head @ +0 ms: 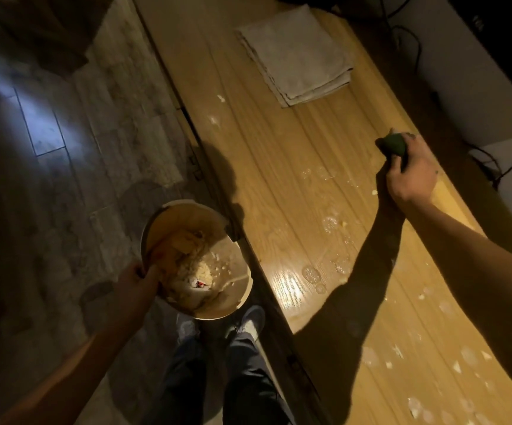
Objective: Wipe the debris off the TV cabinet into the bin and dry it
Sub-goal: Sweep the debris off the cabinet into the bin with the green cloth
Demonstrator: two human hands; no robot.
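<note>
Left hand (135,280) is gripping the bin (196,259) rim beside the tabletop (279,179) edge. Right hand (408,176), fingers clenching a green sponge (392,144), is reaching far. Best sweeping crumbs (334,222) binward in long strokes.

The counter (279,167) is honey-yellow wood with long darker grain lines, flecked with white crumbs (460,368) and pale wet rings. A folded cloth (297,53) is off-white. The sponge (394,144) looks dark green, though dimly lit. The bin (153,228) is beige inside. The floor (73,167) shows grey-brown planks.
</note>
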